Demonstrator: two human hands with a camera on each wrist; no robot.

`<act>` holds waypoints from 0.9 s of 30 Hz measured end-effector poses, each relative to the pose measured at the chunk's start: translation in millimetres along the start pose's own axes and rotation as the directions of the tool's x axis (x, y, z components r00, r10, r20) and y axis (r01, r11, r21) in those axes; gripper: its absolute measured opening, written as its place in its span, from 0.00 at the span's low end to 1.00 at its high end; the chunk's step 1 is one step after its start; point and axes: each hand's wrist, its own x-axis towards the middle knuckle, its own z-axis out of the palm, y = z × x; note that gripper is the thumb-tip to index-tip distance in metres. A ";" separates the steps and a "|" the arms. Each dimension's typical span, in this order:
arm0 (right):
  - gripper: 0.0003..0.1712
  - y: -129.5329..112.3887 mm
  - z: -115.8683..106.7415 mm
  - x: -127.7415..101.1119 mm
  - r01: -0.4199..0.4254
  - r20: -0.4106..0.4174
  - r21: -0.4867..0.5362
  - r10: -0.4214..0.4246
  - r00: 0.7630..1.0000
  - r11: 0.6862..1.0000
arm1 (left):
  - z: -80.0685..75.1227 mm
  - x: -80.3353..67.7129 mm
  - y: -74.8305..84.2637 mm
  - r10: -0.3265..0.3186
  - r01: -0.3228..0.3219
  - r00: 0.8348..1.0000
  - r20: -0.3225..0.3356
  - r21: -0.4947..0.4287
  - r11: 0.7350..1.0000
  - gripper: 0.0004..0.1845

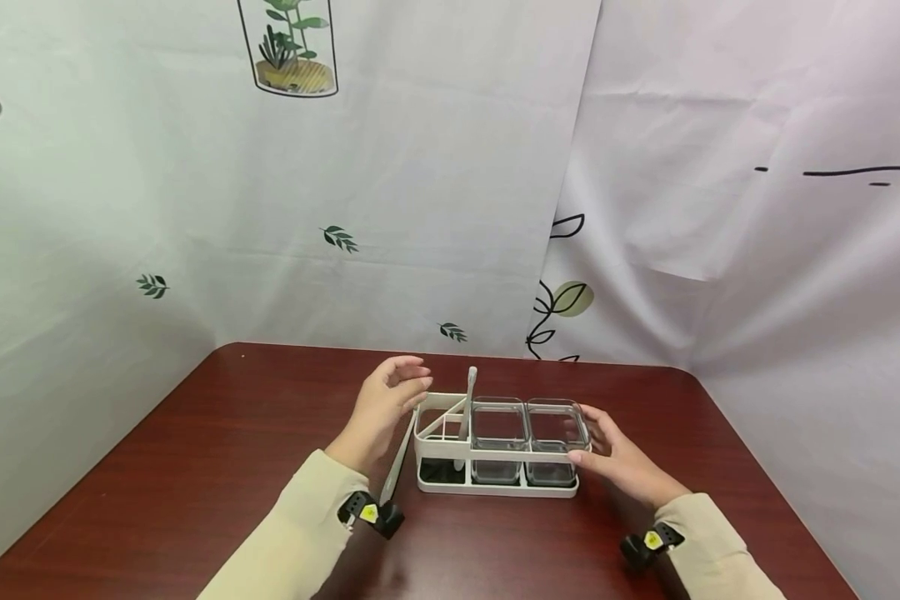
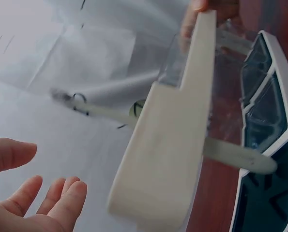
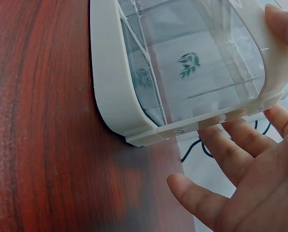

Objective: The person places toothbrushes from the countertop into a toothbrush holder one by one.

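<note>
A white toothbrush holder with an upper frame and a dark-floored base stands on the table. Two clear cups sit side by side in its middle and right slots. Upright in the left section is a toothbrush, its lower handle passing below the upper frame in the left wrist view. My right hand grips the holder's right end, thumb at the upper frame and several fingers against the end. Beside the left end, my left hand hovers with loosely bent fingers and nothing in them.
The dark red wooden table has rounded far corners. Light cloth with leaf prints hangs behind it. A slim grey strip slants between my left wrist and the holder. Black cable shows beyond the table edge in the right wrist view.
</note>
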 end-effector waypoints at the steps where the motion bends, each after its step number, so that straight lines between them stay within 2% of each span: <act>1: 0.42 -0.1 0.0 0.1 -0.002 -0.001 0.001 0.002 1.000 1.000 | -3.3 0.9 0.6 -0.005 0.005 1.000 -0.007 -0.019 1.000 0.18; 6: 0.42 -0.3 0.7 -0.2 -0.018 -0.005 -0.003 0.018 1.000 1.000 | -19.3 3.9 1.7 -0.008 0.006 1.000 -0.029 -0.073 0.997 0.17; 11: 0.43 -1.1 1.1 -0.4 -0.029 -0.011 -0.003 0.029 1.000 1.000 | -30.1 8.3 0.5 -0.072 0.067 0.994 -0.076 -0.073 0.995 0.19; 20: 0.42 -1.7 2.7 -0.6 -0.028 -0.012 0.004 0.028 1.000 1.000 | -43.7 14.3 -10.3 -0.142 0.149 0.972 -0.188 0.020 0.989 0.18; 24: 0.42 -1.4 2.7 -0.6 -0.025 -0.013 0.001 0.025 1.000 1.000 | -49.6 18.6 -20.3 -0.158 0.184 0.959 -0.234 0.094 0.979 0.17; 27: 0.42 -1.5 2.4 -1.3 -0.028 -0.015 0.003 0.028 0.999 1.000 | -53.5 22.5 -28.6 -0.171 0.204 0.953 -0.249 0.112 0.973 0.17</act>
